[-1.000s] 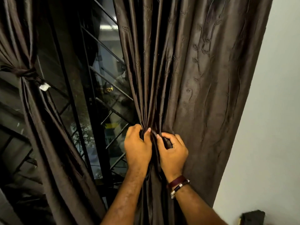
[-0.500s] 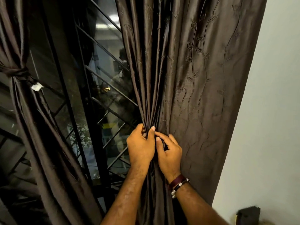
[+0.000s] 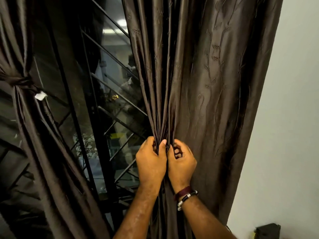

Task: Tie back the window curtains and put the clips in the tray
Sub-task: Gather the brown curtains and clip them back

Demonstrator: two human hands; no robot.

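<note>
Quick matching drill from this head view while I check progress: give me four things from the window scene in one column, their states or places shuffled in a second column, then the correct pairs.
Column 1:
1. left curtain
2. right curtain
3. white tag
4. wristbands

Column 2:
A. worn on the right wrist
B. pleats bunched in the grip of the left hand and right hand
C. already cinched with a tie
D. hanging just below the knot on the tied curtain

Pairs: 1-C, 2-B, 3-D, 4-A
</note>
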